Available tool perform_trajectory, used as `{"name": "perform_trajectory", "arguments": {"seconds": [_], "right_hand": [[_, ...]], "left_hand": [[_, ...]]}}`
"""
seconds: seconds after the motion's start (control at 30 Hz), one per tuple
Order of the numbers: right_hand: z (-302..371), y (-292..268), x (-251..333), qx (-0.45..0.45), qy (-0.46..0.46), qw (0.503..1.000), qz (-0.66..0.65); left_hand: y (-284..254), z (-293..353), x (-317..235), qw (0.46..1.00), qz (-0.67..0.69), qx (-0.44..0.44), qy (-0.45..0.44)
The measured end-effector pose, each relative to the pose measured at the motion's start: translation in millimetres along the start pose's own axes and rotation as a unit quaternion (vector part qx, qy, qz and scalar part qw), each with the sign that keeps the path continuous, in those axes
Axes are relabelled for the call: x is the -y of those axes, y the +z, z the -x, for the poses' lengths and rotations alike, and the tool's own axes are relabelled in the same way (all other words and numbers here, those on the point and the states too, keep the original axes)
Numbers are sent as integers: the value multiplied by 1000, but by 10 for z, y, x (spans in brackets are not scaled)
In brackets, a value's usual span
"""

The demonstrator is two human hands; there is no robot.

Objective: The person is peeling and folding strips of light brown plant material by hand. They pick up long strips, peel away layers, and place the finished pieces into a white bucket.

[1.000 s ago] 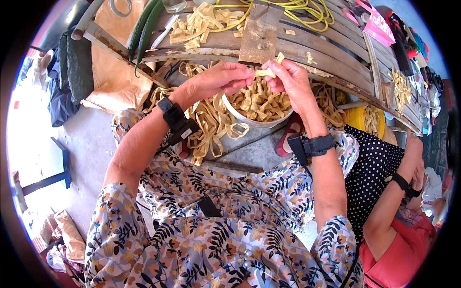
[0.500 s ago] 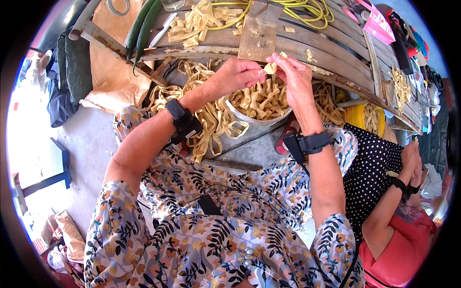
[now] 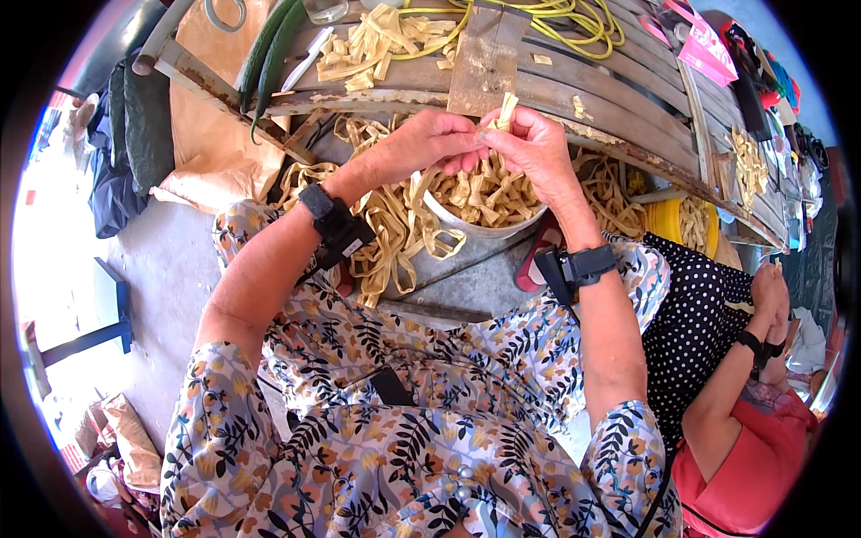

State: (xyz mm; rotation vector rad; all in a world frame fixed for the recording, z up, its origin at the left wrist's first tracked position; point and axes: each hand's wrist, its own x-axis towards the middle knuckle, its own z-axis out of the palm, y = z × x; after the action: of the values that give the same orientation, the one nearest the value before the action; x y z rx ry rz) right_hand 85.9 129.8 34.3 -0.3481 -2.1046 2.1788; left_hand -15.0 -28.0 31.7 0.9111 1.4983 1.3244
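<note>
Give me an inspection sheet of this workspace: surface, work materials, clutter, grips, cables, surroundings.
Surface: slatted wooden table, near edge worn; a wooden board lies across the slats to that edge.
Work materials: a pale yellow strip in hand; knotted pieces in a white bucket; loose strips heaped beside the bucket.
Clutter: long green cucumbers and a pink box on the table.
Grips: right hand pinches the strip; left hand meets its fingertips, any hold on the strip hidden.
Cables: loosely coiled yellow cord on the table; rope or cable, cannot tell.
Surroundings: yellow bucket and a co-worker in a red top, both to the right.
</note>
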Motion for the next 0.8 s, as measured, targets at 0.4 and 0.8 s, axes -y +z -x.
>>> {"name": "perform_trajectory", "arguments": {"seconds": [0.4,0.8], "right_hand": [[44,-20,16,15,28,999,-29],[-360,-246,46,-130,-14,984,-125]], "left_hand": [[-69,9,67,997,63,49,-9],[-334,-265,-33,987,-98,-116,53]]}}
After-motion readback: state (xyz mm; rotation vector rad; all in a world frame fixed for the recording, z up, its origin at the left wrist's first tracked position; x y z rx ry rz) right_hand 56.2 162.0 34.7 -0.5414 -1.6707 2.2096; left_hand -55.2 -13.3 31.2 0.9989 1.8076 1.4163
